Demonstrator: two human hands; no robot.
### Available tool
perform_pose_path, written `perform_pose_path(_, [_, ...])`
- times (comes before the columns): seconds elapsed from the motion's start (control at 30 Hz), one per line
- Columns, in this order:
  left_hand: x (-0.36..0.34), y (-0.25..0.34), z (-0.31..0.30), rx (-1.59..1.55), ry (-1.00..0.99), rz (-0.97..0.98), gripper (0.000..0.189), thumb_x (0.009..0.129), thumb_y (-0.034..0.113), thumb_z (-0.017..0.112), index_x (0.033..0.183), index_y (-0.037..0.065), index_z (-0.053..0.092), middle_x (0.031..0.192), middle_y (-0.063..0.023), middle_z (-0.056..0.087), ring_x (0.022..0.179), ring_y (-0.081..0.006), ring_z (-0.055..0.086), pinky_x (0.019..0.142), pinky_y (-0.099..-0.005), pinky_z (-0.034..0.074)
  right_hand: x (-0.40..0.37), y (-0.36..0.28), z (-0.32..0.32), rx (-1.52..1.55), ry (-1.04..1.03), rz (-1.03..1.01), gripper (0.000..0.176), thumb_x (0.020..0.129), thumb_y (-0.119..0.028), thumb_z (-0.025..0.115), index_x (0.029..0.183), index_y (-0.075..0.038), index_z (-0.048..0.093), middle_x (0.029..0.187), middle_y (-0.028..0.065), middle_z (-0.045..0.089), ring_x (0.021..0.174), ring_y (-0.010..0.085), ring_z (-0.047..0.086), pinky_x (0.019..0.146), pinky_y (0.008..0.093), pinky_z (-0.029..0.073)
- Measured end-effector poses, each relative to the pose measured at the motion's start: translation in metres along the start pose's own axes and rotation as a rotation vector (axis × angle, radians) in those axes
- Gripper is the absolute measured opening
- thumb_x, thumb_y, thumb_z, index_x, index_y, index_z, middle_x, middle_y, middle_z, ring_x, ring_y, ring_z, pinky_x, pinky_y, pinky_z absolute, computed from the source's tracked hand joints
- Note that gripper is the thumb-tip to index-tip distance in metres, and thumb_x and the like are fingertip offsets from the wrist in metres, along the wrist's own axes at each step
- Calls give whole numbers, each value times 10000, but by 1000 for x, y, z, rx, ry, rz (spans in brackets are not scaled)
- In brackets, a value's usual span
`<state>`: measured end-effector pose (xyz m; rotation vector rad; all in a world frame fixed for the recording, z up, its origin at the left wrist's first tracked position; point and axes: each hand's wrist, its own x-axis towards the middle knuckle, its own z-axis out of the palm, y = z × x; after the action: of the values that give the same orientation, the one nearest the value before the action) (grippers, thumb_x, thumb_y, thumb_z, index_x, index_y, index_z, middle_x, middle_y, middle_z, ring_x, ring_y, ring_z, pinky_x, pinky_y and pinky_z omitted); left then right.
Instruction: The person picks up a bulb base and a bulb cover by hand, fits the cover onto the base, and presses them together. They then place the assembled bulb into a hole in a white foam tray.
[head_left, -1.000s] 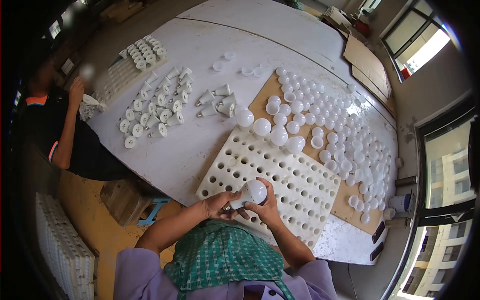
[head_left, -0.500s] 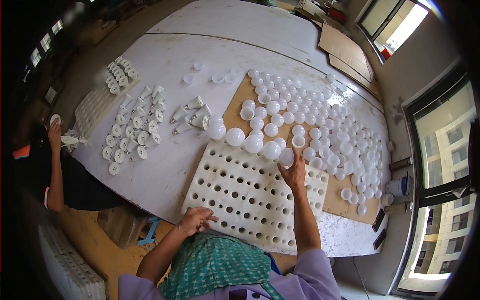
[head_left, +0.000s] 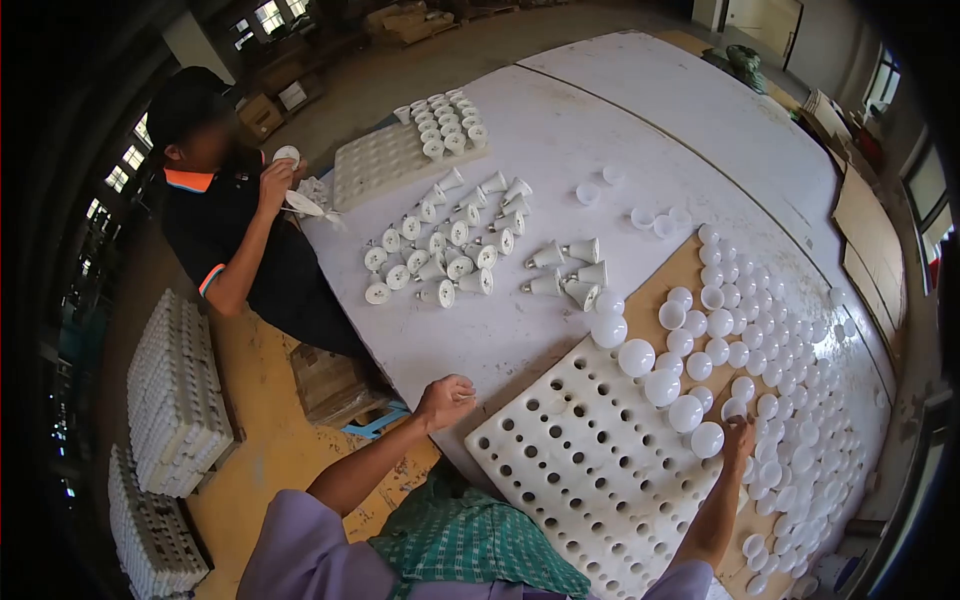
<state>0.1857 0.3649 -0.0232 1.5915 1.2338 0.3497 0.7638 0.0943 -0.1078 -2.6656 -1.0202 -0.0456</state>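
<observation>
My right hand (head_left: 738,438) is at the edge of the cluster of round white bulb covers. Its fingers close on a white bulb cover (head_left: 734,408) whose open rim shows; the grip is partly hidden. Just left of this hand, another bulb cover (head_left: 707,440) sits at the end of a row along the edge of the white foam tray (head_left: 560,470). The tray has rows of round holes. Over the table's near edge, left of the tray, my left hand (head_left: 446,402) has its fingers curled in, with nothing visible in them.
White bulb bases (head_left: 455,235) lie in groups on the table (head_left: 400,340). Many bulb covers cover a cardboard sheet (head_left: 650,310). At the left, a co-worker (head_left: 240,210) holds a round white piece beside a foam tray (head_left: 370,165). Stacked filled trays (head_left: 178,390) stand on the floor.
The view has swung left, bringing more of the co-worker and the stacked trays in. My left hand's fingers are more curled. My right hand stays by the same bulb covers.
</observation>
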Motion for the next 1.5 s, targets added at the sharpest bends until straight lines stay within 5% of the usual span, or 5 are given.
perform_pose_path(0.4, [206,-87,-108,834,376,151,693,706,-35,650,1325,-16,339,1314,-259,443,1254,-388,407,1057,-395,339,-120,-102,-139,460,499,34,232,664,-24,756,847,-62,618,1389,294,379,1252,432,428,985,449,403])
perform_pose_path(0.8, [212,-67,-102,931,209,107,492,698,58,697,1147,-15,512,1103,-244,594,1024,-408,569,929,-446,448,-218,-230,-254,1093,270,-164,906,652,1,766,1385,-79,240,1356,180,404,1244,279,435,988,432,425])
perform_pose_path(1.13, [155,-79,-77,510,261,164,511,595,159,781,1021,-39,581,980,-246,646,933,-411,620,845,-449,487,-248,-328,-319,1653,-172,-647,1013,618,8,806,1427,-154,217,1374,234,368,1243,322,437,1003,452,396])
perform_pose_path(1.23, [112,-78,-58,-29,169,116,413,676,86,747,1035,-37,585,933,-144,660,869,-259,648,754,-355,512,-248,-352,-313,1760,-198,-849,1032,617,-15,820,1437,-156,209,1370,229,374,1241,315,441,1006,459,388])
perform_pose_path(1.5, [-11,14,-26,-840,-206,87,471,736,-10,597,1189,15,470,1206,-205,540,856,-245,645,779,-347,519,-236,-345,-217,1746,-156,-297,1024,617,-88,842,1435,-119,226,1377,165,392,1263,267,416,1038,416,352])
